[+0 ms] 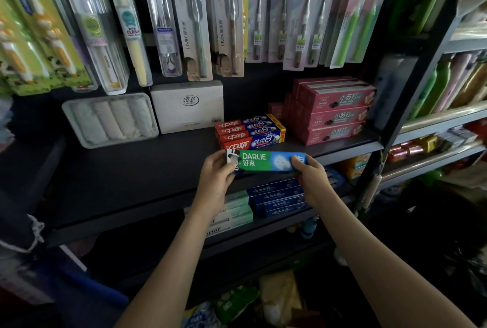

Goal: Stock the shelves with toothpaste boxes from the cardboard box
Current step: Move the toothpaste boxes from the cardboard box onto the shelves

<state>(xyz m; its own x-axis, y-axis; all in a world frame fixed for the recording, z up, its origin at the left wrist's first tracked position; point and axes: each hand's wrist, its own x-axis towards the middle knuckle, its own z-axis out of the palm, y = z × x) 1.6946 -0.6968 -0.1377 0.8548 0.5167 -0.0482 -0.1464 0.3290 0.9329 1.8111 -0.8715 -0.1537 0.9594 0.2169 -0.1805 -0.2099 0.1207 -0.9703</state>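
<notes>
In the head view, the only one I have, I hold a green-and-blue toothpaste box (266, 161) lengthwise, just in front of the red-and-blue stack (250, 134) on the dark shelf (131, 169). My left hand (214, 172) pinches its left end, thumb on the face and fingers curled behind. My right hand (313, 177) wraps its right end the same way. The box sits at or just above the shelf's front edge; I can't tell whether it touches.

To do this well, I'd hold it level with the label facing out and slide it back until it lies snug and parallel against the front of that stack. Then I'd release both ends together so it doesn't skew. Pink boxes (334, 111) stand right of the stack and a white box (187, 106) left of it. The cardboard box is out of sight.
</notes>
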